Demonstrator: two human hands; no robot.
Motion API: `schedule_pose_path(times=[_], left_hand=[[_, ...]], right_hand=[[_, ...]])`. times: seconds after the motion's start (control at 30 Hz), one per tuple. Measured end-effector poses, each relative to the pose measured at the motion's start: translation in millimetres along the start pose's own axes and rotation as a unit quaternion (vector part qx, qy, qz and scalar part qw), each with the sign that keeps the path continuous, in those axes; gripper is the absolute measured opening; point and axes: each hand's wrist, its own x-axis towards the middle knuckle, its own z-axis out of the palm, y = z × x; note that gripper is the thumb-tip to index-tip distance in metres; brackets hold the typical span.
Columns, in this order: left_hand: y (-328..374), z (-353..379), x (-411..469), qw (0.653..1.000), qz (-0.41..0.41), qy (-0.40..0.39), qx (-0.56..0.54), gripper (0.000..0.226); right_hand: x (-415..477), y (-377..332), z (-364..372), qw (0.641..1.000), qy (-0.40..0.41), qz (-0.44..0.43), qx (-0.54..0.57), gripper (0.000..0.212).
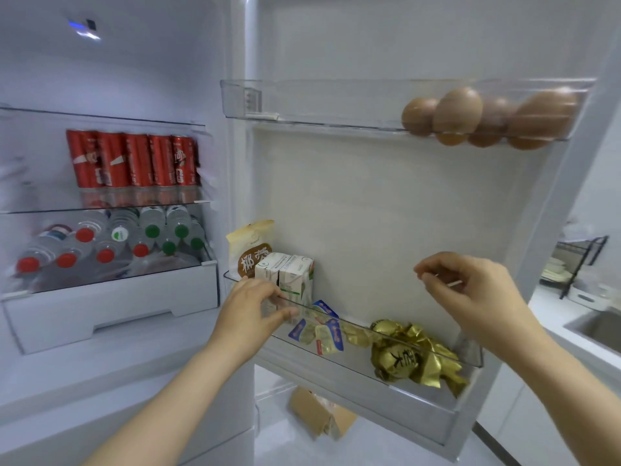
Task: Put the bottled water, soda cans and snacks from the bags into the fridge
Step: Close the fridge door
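From the head view I am seeing the fridge standing open. The soda cans are standing in a row on the glass shelf, and the water bottles are lying in the drawer just below.

My left hand is resting with fairly straight fingers on the front rim of the lower door bin, touching the milk cartons. A snack bag is standing behind them.

My right hand is hovering above the bin with its fingers curled; I cannot tell whether it is pinching anything. Small blue packets and gold foil snacks are lying in the bin. Eggs are sitting in the upper door bin.
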Motion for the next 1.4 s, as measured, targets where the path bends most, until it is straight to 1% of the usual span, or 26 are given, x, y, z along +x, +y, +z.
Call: schedule_pose_path(times=[0.13, 0.2, 0.3, 0.33, 0.37, 0.4, 0.43, 0.5, 0.53, 0.57, 0.63, 0.73, 0.8, 0.87, 0.9, 0.97, 1.03, 1.2, 1.3, 1.4], left_hand=[[23, -2, -2, 0.996, -0.039, -0.031, 0.073, 0.042], [37, -1, -5, 0.994, -0.048, -0.047, 0.091, 0.044], [66, 4, -15, 0.993, -0.050, -0.063, 0.084, 0.046], [80, 7, -19, 0.994, -0.049, -0.060, 0.074, 0.046], [94, 10, -23, 0.995, -0.046, -0.054, 0.062, 0.047], [108, 14, -27, 0.997, -0.042, -0.049, 0.051, 0.046], [123, 18, -30, 0.997, -0.037, -0.047, 0.040, 0.046], [153, 27, -37, 0.998, -0.026, -0.046, 0.026, 0.045], [168, 31, -40, 0.999, -0.024, -0.045, 0.021, 0.044], [181, 36, -43, 0.999, -0.025, -0.041, 0.017, 0.044], [206, 44, -51, 0.999, -0.027, -0.028, 0.016, 0.042], [234, 51, -66, 0.999, -0.026, -0.011, 0.023, 0.040], [245, 49, -78, 0.999, -0.027, 0.005, 0.028, 0.037], [253, 43, -94, 0.999, -0.035, 0.024, 0.032, 0.033], [256, 40, -103, 0.998, -0.039, 0.036, 0.035, 0.030], [260, 31, -121, 0.995, -0.048, 0.067, 0.049, 0.024], [264, 20, -138, 0.992, -0.051, 0.097, 0.069, 0.019], [258, -14, -178, 0.978, -0.087, 0.156, 0.106, 0.020], [244, -39, -201, 0.969, -0.118, 0.184, 0.117, 0.021], [228, -66, -224, 0.961, -0.149, 0.203, 0.114, 0.021]], right_hand=[[-16, 20, -25, 0.994, 0.101, 0.025, 0.015, 0.015], [-23, 33, -37, 0.989, 0.137, 0.043, 0.014, 0.015], [-29, 55, -50, 0.980, 0.191, 0.056, 0.031, 0.013], [-29, 64, -53, 0.975, 0.206, 0.067, 0.049, 0.015], [-28, 74, -55, 0.971, 0.210, 0.089, 0.074, 0.022], [-25, 84, -57, 0.968, 0.196, 0.116, 0.106, 0.031], [-23, 96, -57, 0.966, 0.162, 0.146, 0.138, 0.042], [-21, 113, -56, 0.959, 0.071, 0.182, 0.205, 0.062], [-20, 121, -54, 0.952, 0.031, 0.181, 0.244, 0.063], [-21, 125, -54, 0.946, 0.001, 0.172, 0.274, 0.056], [-25, 132, -55, 0.942, -0.028, 0.139, 0.303, 0.039], [-37, 133, -61, 0.937, -0.039, 0.106, 0.331, 0.031], [-47, 128, -63, 0.923, -0.046, 0.088, 0.371, 0.021], [-56, 121, -60, 0.907, -0.036, 0.069, 0.413, 0.008], [-61, 115, -59, 0.896, -0.037, 0.053, 0.439, 0.012], [-68, 104, -50, 0.872, -0.054, 0.027, 0.486, 0.030], [-73, 89, -40, 0.855, -0.082, 0.013, 0.511, 0.034], [-80, 32, -10, 0.835, -0.165, -0.049, 0.523, 0.026], [-86, -7, 7, 0.818, -0.195, -0.071, 0.536, 0.020], [-93, -46, 22, 0.811, -0.220, -0.090, 0.534, 0.018]])
